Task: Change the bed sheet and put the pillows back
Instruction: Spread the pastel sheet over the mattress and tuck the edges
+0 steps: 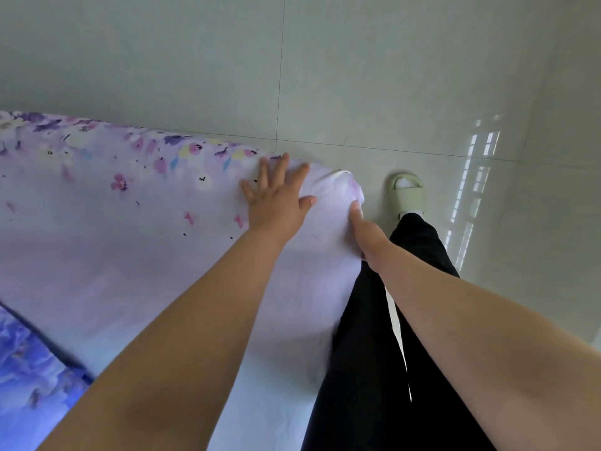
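Observation:
A pale lilac bed sheet [130, 255] with purple and pink flowers along its far edge covers the bed. My left hand [276, 196] lies flat on top of it near the bed's corner, fingers spread. My right hand [364, 232] is at the side of that corner, its fingers hidden in the sheet's fabric, which bunches up at the corner [341, 187]. No pillows are in view.
A blue flowered cloth [29, 369] lies at the lower left of the bed. My legs in black trousers [390, 320] stand against the bed's side, one foot in a pale slipper [406, 193]. Glossy light floor tiles [357, 76] surround the bed.

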`<state>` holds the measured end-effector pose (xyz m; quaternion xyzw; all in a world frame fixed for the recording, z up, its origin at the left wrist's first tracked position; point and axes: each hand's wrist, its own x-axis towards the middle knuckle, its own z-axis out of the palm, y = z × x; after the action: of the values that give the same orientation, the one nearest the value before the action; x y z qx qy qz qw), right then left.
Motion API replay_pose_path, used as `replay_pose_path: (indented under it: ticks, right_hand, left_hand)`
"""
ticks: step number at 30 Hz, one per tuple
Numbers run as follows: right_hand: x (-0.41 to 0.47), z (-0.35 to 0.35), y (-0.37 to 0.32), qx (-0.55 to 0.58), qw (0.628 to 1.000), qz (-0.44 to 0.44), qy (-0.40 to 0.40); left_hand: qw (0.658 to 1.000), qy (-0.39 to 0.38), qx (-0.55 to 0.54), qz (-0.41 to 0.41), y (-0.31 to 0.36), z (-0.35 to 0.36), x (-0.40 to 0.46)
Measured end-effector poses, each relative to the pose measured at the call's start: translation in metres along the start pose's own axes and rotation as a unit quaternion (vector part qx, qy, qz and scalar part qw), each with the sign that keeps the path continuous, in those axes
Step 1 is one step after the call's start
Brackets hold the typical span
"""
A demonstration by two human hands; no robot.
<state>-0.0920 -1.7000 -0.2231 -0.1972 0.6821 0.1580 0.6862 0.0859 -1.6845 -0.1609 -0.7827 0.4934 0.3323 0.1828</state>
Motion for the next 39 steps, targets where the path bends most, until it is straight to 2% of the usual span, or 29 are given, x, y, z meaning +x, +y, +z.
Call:
replay_pose_path:
  ticks: [2,3,5,8,10,13,15,19,22,25,28,31,34,39]
  right_hand:
    - [0.001,-0.012,-0.007,0.012,0.998,0.03,0.054]
    - [-0.002,-0.018,-0.013,-0.021,0.998,0.023,0.061]
    - [-0.013,-0.026,-0.03,-0.068,0.995,-0.016,0.072]
    - [-0.038,-0.034,-0.062,-0.039,0.996,-0.062,0.057]
    - [-0.062,-0.04,-0.09,-0.015,0.993,-0.089,0.075]
    - [-0.094,-0.048,-0.133,-0.035,0.989,-0.124,0.072]
    - [-0.113,-0.053,-0.163,-0.057,0.987,-0.142,0.043]
    - [-0.15,-0.074,-0.224,-0.145,0.979,-0.14,-0.013]
    - [-0.171,-0.1,-0.284,-0.254,0.954,-0.152,-0.038]
    - [-0.199,-0.107,-0.347,-0.358,0.909,-0.178,-0.12]
    - [-0.228,-0.085,-0.395,-0.422,0.872,-0.171,-0.179]
    - [-0.249,-0.046,-0.426,-0.456,0.847,-0.187,-0.198]
    - [-0.269,0.006,-0.45,-0.479,0.83,-0.188,-0.216]
    - [-0.302,0.119,-0.494,-0.527,0.789,-0.2,-0.245]
  left_hand:
    - [1.0,-0.019,-0.009,-0.004,0.003,-0.001,0.0]
    - [1.0,-0.028,-0.011,-0.005,0.003,-0.003,0.001]
    - [0.998,-0.054,-0.014,-0.013,0.006,-0.011,0.006]
    - [0.996,-0.068,-0.051,-0.026,0.016,-0.029,0.011]
    - [0.99,-0.061,-0.123,-0.021,0.029,-0.044,0.011]
    - [0.963,-0.045,-0.262,-0.036,0.051,-0.074,0.007]
    - [0.937,-0.027,-0.343,-0.059,0.065,-0.096,0.002]
    - [0.888,-0.043,-0.442,-0.121,0.087,-0.146,0.005]
    - [0.848,-0.036,-0.502,-0.167,0.098,-0.182,0.021]
    - [0.828,-0.014,-0.534,-0.172,0.107,-0.22,0.033]
    - [0.792,0.042,-0.58,-0.185,0.097,-0.264,0.036]
    - [0.756,0.094,-0.616,-0.201,0.066,-0.295,0.034]
    - [0.717,0.143,-0.637,-0.242,0.018,-0.321,0.03]
    - [0.627,0.185,-0.697,-0.295,-0.078,-0.349,0.025]
